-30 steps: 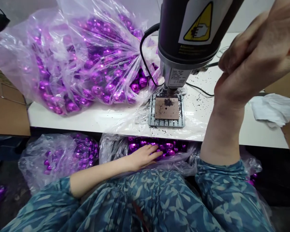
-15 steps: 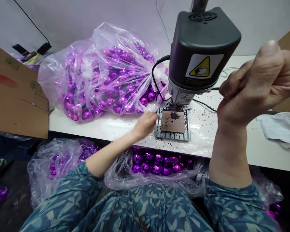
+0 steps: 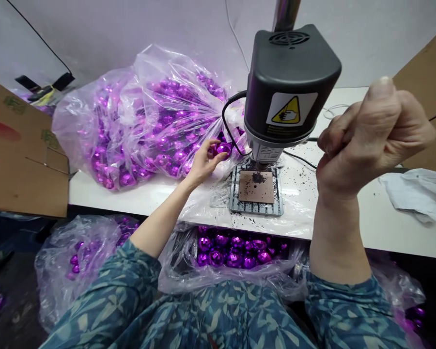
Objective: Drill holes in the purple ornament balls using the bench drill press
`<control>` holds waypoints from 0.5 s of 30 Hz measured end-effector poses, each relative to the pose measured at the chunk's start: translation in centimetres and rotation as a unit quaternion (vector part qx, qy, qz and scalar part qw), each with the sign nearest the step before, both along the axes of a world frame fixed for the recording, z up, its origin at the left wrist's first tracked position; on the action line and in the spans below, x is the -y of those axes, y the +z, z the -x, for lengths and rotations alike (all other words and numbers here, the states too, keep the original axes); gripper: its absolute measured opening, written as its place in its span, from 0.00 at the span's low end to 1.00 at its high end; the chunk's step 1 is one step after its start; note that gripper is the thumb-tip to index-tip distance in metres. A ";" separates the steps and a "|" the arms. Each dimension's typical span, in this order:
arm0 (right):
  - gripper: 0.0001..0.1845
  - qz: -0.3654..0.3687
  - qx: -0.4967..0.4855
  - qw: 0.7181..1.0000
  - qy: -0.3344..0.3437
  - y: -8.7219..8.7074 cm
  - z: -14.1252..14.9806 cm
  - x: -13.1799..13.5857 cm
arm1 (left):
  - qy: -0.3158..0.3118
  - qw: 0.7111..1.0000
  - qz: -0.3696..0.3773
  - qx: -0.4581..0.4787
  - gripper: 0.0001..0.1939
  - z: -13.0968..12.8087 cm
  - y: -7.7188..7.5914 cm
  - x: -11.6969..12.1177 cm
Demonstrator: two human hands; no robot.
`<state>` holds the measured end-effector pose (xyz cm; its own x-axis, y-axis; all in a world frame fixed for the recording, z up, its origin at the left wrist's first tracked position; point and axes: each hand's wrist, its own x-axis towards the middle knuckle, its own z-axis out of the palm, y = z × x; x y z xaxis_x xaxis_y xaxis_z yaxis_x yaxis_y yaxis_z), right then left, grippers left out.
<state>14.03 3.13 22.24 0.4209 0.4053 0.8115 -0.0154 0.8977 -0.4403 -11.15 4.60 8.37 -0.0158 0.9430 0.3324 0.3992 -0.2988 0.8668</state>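
Observation:
My left hand [image 3: 204, 162] is at the mouth of a clear plastic bag [image 3: 145, 72] full of shiny purple faceted balls. Its thumb and fingers curl around one purple ball [image 3: 223, 149]. Raised at the right, my right hand [image 3: 374, 138] makes a fist around a handle of the drill press [image 3: 294, 72]; the grip itself is hidden inside the fist. Beneath the drill head, a brown square plate [image 3: 256, 191] with a small dark hole lies on the slotted metal base [image 3: 236, 206]. Dark shavings are heaped on the plate, and no ball sits there.
Below the table edge, an open plastic-lined container holds more purple balls [image 3: 234, 257]. Another plastic bag [image 3: 76, 252] is at the lower left. Cardboard stands at the left [image 3: 25, 155] and right. A white cloth [image 3: 417, 191] lies on the white table [image 3: 396, 228], with shavings scattered around the base.
My left hand has moved from beside the drill base up and left to the bag's mouth and closed around a purple ball. My right hand stays on the handle; the view has shifted slightly.

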 end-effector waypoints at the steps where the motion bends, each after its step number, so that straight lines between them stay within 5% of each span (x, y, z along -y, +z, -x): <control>1: 0.30 0.001 0.000 1.000 -0.001 0.0 0.0 0.0 | -0.037 0.996 0.031 0.071 0.22 -0.2 0.3 1.2; 4: 0.30 -0.004 -0.003 1.000 -0.004 0.0 0.0 -0.1 | -0.120 0.955 0.139 0.233 0.24 -1.2 0.3 3.4; 8: 0.28 -0.016 -0.005 1.000 0.007 -0.1 0.0 -0.1 | -0.134 0.916 0.208 0.316 0.26 -2.7 -1.2 4.1; 15: 0.27 0.010 -0.006 1.000 0.011 0.2 0.3 0.5 | -0.087 0.956 0.120 0.253 0.32 -5.1 -4.8 3.8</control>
<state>13.76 2.60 22.42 0.4220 0.4298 0.7982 -0.0398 0.8884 -0.4574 -6.03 0.80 3.55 0.0472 0.9940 0.0982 -0.1266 -0.0916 0.9877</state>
